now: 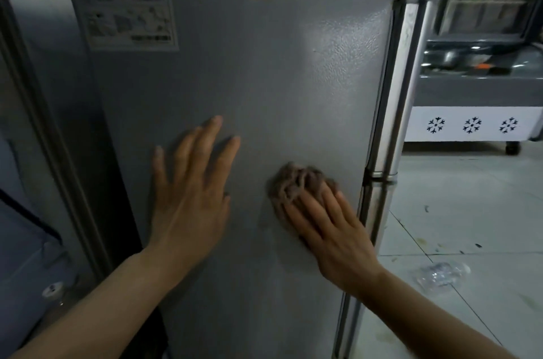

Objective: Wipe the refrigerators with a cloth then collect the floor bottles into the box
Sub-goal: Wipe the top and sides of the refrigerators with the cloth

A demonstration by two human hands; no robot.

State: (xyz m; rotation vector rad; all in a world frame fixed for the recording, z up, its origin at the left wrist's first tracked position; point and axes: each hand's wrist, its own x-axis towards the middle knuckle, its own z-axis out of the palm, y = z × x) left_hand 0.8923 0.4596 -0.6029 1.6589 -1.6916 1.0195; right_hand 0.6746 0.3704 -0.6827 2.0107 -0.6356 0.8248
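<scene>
Head view: wiping underway. My right hand [332,229] flat, pressing cloth [293,185] on refrigerator [264,79] side; left hand [191,191] flat, bracing. Crushed bottle [440,273] uncollected on floor [470,211].

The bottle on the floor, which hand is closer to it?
Right. The right hand presses the cloth up-left of the bottle; the left hand lies farther left.

No legible text anywhere. Sticker [131,21] at upper left of fridge [235,94] side: diagrams and print lines, too blurred to read. Three black snowflake signs [472,125] on white front panel of display freezer [470,88].
</scene>
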